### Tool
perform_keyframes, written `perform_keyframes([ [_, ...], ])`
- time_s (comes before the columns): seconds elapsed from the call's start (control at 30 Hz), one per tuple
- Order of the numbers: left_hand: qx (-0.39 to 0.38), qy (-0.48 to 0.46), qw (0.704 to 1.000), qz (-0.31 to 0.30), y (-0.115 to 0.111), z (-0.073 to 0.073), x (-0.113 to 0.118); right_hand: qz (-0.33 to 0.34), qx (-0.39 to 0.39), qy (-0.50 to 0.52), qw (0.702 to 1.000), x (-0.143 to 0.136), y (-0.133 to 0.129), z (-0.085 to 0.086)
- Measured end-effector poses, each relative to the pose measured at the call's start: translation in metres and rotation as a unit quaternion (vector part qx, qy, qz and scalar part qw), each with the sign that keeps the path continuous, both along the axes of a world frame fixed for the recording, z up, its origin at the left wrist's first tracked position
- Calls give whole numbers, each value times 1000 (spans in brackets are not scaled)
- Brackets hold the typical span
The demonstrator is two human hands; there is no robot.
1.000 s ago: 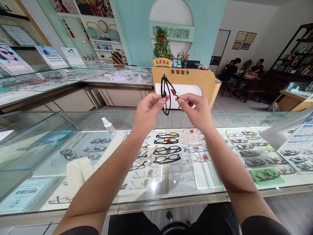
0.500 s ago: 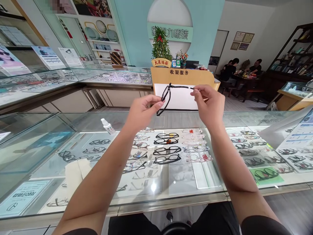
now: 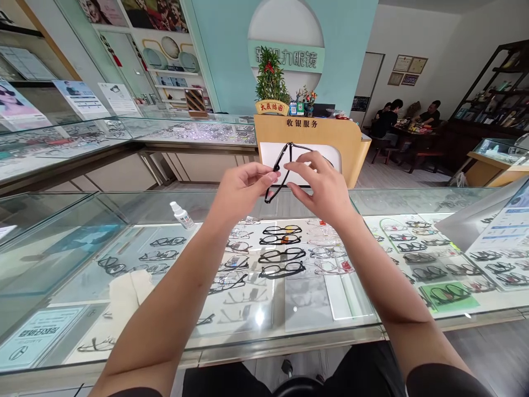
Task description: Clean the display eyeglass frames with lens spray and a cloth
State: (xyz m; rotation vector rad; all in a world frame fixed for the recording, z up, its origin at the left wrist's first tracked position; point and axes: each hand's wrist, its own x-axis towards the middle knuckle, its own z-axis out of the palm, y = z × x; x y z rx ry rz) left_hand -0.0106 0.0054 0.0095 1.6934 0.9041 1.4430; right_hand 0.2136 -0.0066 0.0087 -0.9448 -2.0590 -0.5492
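Note:
Black-framed eyeglasses (image 3: 283, 154) are held up above the glass counter, tilted on their side. My left hand (image 3: 243, 190) pinches them by the rim between thumb and fingers. My right hand (image 3: 324, 190) is close beside the frame, its thumb and fingers spread around it. Whether its fingertips touch the frame is hard to see. One temple of the glasses runs behind my right fingers and is partly hidden.
Several rows of eyeglasses (image 3: 282, 255) lie in the glass display counter (image 3: 231, 353) below. On the left are a white bottle (image 3: 182, 215) and a pale cloth (image 3: 128, 292). A wooden cashier desk (image 3: 351, 135) stands ahead. People (image 3: 386, 121) sit at a table at back right.
My right hand has let go of the temple's end and moved left to the front of the eyeglasses, its fingers spreading. My left hand keeps its pinch, and the frame has turned slightly.

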Motion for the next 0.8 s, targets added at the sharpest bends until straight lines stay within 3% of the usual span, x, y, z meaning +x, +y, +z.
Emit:
perform_keyframes([
  [0.3,15,-89,994,67,0,2,2,-24,-20,43,999,7,11,-3],
  [0.53,29,-146,985,87,6,2,-2,-69,15,35,997,4,14,-7],
  [0.8,19,-162,983,89,9,0,-1,-75,-24,6,997,-1,5,-5],
])
